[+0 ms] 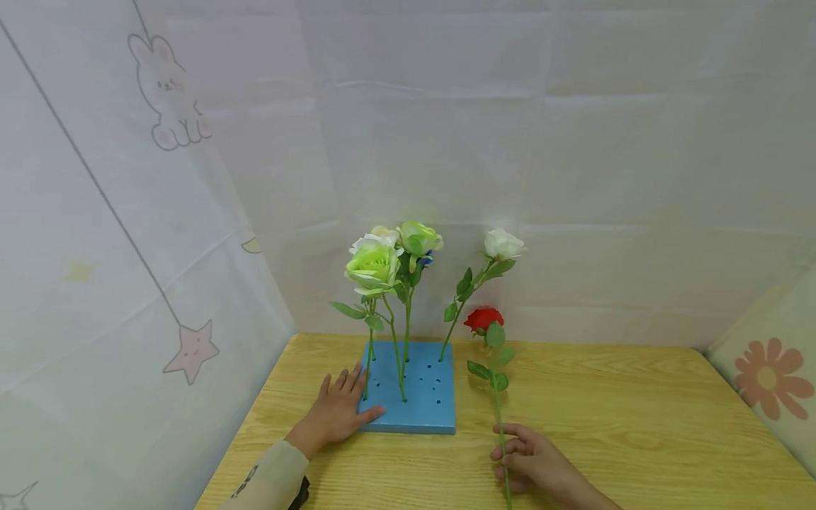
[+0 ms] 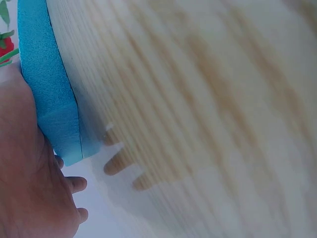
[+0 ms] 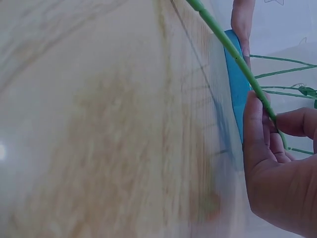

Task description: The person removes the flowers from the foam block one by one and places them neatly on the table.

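Observation:
A blue foam block (image 1: 428,416) with holes in its top lies on the table. My left hand (image 1: 334,412) rests on its left edge, fingers spread and thumb over the front corner; the left wrist view shows that hand (image 2: 27,163) against the foam side. Between thumb and fingers, my right hand (image 1: 538,460) pinches the green stem of a red artificial rose (image 1: 484,319), held upright to the right of the block. The stem (image 3: 223,37) crosses the fingers in the right wrist view. Green-white roses (image 1: 372,265) and a white rose (image 1: 503,244) stand in the block.
The wooden table (image 1: 612,404) reaches to a pale cloth backdrop (image 1: 433,142) behind and at the sides. Part of a blue flower (image 1: 426,258) shows behind the upper green rose. The white rose leans right, above the red one.

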The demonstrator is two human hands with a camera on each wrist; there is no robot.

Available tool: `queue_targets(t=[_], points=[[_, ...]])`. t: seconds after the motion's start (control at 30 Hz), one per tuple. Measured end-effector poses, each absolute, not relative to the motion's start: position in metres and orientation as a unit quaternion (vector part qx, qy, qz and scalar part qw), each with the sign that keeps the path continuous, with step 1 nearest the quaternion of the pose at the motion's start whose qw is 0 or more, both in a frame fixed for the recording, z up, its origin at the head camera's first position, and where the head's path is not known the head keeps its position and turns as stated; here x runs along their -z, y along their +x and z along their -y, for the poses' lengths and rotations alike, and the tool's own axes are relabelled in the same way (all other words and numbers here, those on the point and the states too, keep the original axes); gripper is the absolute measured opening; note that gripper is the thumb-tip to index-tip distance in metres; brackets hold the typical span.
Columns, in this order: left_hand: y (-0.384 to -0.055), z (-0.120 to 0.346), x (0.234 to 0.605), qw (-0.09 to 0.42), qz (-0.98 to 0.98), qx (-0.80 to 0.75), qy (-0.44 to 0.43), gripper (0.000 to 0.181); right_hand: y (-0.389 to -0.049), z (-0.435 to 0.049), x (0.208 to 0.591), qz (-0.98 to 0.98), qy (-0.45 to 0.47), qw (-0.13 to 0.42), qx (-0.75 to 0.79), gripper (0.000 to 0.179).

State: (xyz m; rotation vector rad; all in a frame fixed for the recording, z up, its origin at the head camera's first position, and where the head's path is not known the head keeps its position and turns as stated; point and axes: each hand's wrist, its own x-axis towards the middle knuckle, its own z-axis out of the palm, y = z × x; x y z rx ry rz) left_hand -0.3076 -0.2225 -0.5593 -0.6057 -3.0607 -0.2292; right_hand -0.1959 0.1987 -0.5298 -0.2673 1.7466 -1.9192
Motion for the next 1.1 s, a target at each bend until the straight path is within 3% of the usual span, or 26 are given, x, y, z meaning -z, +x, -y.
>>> queue_targets(t=[0.57, 1.1], points=[[-0.307, 0.222, 0.559, -0.001, 0.978, 0.077, -0.193, 0.099, -0.198, -0.190, 0.541, -0.629, -0.092, 0.292, 0.715, 0.059], [-0.307, 0.222, 0.559, -0.003, 0.979, 0.078, -0.191, 0.100, -0.198, -0.184, 0.536, -0.658, -0.071, 0.307, 0.684, 0.073]])
